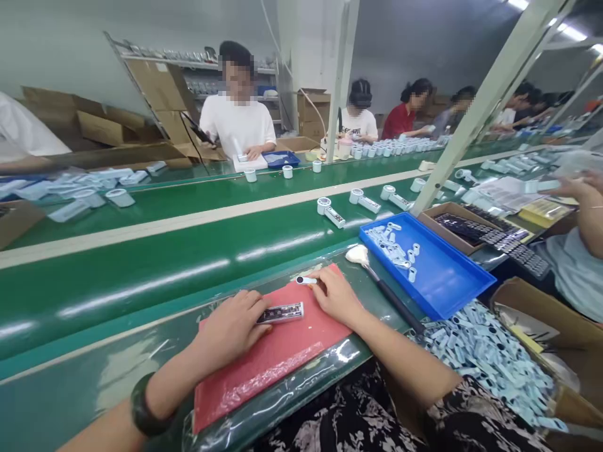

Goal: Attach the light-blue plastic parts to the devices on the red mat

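Red and slightly glossy, a rectangular work mat (277, 358) lies on the green desk (94, 383) right in front of the person, and both hands rest on it. The left hand (230, 329) is curled over the end of a slim grey strip with a dark printed face (282, 312), pinning it flat with the fingertips. Just beyond it, the right hand (336, 295) pinches a small white capsule-shaped part with a dark tip (306, 280) at the mat's far edge. To do this well, the strip should stay pressed flat and square while the small part is brought in line with it, not at an angle. To the right lies a white-headed brush with a black handle (386, 292). Beside it, a shallow blue plastic tray (447, 282) holds a scatter of pale blue pieces at its far end; a brown cardboard box (537, 301) nearer the person brims with similar pieces. Farther off, white round-headed gadgets (330, 212) ride the green conveyor belt (188, 251), and other people sit working across it.
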Demonstrator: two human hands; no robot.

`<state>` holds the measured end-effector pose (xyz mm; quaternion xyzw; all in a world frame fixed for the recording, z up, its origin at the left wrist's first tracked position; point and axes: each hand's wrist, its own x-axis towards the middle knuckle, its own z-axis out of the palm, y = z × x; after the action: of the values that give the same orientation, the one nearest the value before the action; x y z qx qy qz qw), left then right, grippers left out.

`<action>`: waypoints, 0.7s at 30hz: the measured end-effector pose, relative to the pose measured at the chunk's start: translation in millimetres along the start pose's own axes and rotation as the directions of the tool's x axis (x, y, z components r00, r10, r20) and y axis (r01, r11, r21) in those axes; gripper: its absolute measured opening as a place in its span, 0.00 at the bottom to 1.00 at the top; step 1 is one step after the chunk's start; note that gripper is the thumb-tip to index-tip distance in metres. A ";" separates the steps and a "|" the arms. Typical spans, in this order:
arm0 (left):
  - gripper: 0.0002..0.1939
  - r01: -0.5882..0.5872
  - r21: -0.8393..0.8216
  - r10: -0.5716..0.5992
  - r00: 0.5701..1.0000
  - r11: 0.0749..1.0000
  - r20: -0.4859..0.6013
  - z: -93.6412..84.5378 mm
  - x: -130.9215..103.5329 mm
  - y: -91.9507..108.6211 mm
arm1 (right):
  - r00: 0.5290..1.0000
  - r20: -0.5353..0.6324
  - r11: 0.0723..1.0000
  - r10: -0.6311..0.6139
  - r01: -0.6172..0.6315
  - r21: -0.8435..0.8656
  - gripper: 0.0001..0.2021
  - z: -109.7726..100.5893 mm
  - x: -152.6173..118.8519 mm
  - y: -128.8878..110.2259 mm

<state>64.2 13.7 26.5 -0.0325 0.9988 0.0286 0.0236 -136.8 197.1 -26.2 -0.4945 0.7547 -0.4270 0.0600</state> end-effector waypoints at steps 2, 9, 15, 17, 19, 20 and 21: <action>0.14 0.017 0.007 -0.017 1.000 1.000 -0.011 -2.2 1.2 3.5 | 1.000 0.004 0.999 -0.012 0.012 0.051 0.10 -3.8 -2.9 -9.0; 0.18 0.033 -0.188 -0.058 0.990 0.982 -0.129 0.5 -10.0 4.2 | 0.971 0.206 0.991 -0.120 0.128 -0.028 0.09 -1.9 -3.8 -62.4; 0.14 -0.066 -0.345 -0.053 0.945 0.936 -0.323 12.3 -10.7 5.6 | 0.918 0.376 0.941 -0.127 0.232 -0.248 0.13 14.3 1.3 -80.3; 0.12 -0.073 -0.350 -0.061 0.932 0.934 -0.356 12.7 -11.5 6.5 | 0.914 0.384 0.942 -0.134 0.238 -0.238 0.13 13.7 2.9 -78.7; 0.12 -0.079 -0.355 -0.067 0.923 0.931 -0.380 11.4 -16.5 7.0 | 0.925 0.356 0.956 -0.133 0.215 -0.202 0.12 12.8 5.7 -76.8; 0.12 -0.083 -0.353 -0.065 0.919 0.932 -0.388 10.5 -19.9 7.1 | 0.933 0.338 0.966 -0.126 0.193 -0.173 0.12 13.1 7.2 -76.7; 0.12 -0.093 -0.344 -0.057 0.914 0.934 -0.402 9.7 -22.7 6.7 | 0.940 0.323 0.978 -0.111 0.161 -0.134 0.11 14.1 8.3 -77.4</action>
<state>86.8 22.3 18.4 -0.0320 0.9602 0.2017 -0.1904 -79.9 170.9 22.1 -0.6103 0.7310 -0.2847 0.1101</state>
